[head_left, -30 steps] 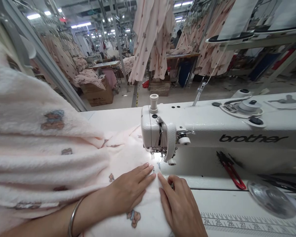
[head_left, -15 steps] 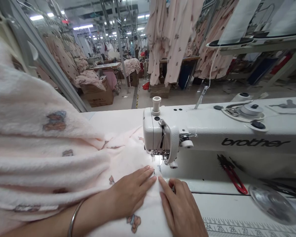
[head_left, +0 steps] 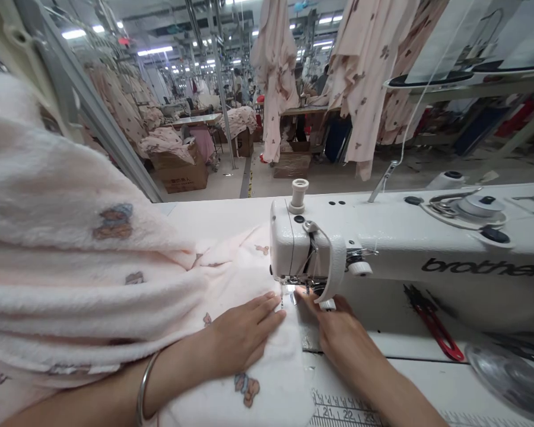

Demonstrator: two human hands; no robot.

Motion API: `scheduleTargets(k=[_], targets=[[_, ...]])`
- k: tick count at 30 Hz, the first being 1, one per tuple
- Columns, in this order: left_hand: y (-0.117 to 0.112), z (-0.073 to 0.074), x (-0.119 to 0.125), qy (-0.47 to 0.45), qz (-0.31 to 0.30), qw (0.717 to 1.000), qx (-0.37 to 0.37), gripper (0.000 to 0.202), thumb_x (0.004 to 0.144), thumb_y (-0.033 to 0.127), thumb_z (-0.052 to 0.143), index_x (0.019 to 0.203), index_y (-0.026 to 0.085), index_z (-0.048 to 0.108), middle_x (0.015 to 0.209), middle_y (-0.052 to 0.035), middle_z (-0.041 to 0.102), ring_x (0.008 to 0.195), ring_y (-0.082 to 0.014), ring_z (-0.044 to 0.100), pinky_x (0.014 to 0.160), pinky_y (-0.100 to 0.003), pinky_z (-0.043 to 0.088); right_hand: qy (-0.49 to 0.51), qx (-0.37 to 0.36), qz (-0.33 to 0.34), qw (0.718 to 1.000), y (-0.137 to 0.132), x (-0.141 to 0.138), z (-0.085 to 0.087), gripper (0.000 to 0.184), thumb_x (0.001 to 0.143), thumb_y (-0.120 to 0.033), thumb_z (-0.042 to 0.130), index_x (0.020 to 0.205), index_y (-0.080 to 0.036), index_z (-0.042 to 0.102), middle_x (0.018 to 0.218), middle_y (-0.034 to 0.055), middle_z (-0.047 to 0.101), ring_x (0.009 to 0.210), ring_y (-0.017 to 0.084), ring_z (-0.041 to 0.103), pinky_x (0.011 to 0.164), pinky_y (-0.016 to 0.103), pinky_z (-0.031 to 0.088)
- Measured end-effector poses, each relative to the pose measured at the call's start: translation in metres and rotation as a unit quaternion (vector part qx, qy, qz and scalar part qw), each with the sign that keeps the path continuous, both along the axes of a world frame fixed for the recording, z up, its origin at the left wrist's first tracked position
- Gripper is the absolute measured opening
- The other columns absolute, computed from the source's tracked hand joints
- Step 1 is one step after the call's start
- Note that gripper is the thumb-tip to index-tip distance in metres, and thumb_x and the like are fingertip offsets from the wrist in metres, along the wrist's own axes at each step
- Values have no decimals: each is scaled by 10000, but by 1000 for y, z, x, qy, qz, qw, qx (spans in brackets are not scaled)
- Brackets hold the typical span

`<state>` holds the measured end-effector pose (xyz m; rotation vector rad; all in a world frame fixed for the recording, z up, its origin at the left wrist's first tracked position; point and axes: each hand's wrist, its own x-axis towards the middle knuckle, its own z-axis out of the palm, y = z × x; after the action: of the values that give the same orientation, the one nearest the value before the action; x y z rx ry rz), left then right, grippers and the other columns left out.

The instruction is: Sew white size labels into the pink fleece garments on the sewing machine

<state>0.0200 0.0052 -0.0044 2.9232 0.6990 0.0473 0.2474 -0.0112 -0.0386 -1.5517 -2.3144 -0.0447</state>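
Pale pink plush fabric (head_left: 231,281) with a teddy-bear print lies on the sewing machine bed and runs beneath the machine head (head_left: 289,243). My left hand (head_left: 244,332) rests flat on it, fingers stretched out and pointing at the needle area; a metal bangle (head_left: 145,385) circles the wrist. A small printed label or tape (head_left: 282,301) shows by its fingertips. My right hand (head_left: 333,323) reaches in under the head from the right. Its forefinger is extended beside the presser foot, at the fabric's edge; the thread guard partly hides its other fingers.
Red-handled thread snips (head_left: 436,326) lie on the machine bed, with a clear round plastic disc (head_left: 502,379) nearer me. A printed ruler scale (head_left: 342,412) runs along the front edge. Bulky fabric is heaped at left. Beyond are hanging garments (head_left: 360,77) and a cardboard box (head_left: 182,172).
My right hand has moved forward from the fabric in front of the needle to under the machine head. My left hand stays flat on the fabric. The view has shifted slightly left.
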Motion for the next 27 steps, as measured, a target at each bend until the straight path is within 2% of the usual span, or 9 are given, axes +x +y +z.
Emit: scheduleTargets(k=[3,6,12,17,21,27], targets=[[0,-3,-1,2,2,1000,2,518,880,151,432,1379,61,324,1437,-193,333,1375,-271,260,1132,-380,304,45,24,9,999,-33,-3,-15,640,777,75,217,1307,-162,483,1294,76,503,1241,203,408,977,388,462],[-1,-8,-2,-4,6,1000,9,537,870,140,440,1387,74,311,1454,-180,312,1382,-260,243,1133,-375,306,79,47,9,996,-46,-6,-25,663,775,101,207,1332,-169,442,1315,85,463,1269,215,359,998,440,442],[-2,-8,-1,-5,3,1000,25,516,872,132,426,1373,63,325,1450,-193,318,1384,-261,240,1117,-382,332,43,63,29,997,-42,-6,-29,663,779,109,231,1363,-156,401,1348,108,412,1276,259,332,978,495,452],[-3,-6,0,-2,5,999,36,524,865,121,438,1372,53,325,1446,-207,321,1376,-273,261,1111,-393,339,43,82,22,995,-43,-6,-30,638,789,105,224,1335,-147,437,1322,110,437,1259,261,360,966,491,464],[-5,-6,0,-10,14,999,35,516,866,112,445,1369,68,336,1445,-195,328,1375,-269,265,1113,-388,339,39,70,25,996,-43,-5,-30,655,785,94,232,1358,-168,411,1337,96,429,1275,243,348,994,463,446],[-5,-8,1,-4,12,1000,27,540,866,118,440,1388,57,313,1445,-202,321,1365,-278,285,1118,-393,332,28,62,4,998,-41,-8,-24,769,690,126,244,1380,-183,386,1352,87,420,1319,246,289,1020,448,398]])
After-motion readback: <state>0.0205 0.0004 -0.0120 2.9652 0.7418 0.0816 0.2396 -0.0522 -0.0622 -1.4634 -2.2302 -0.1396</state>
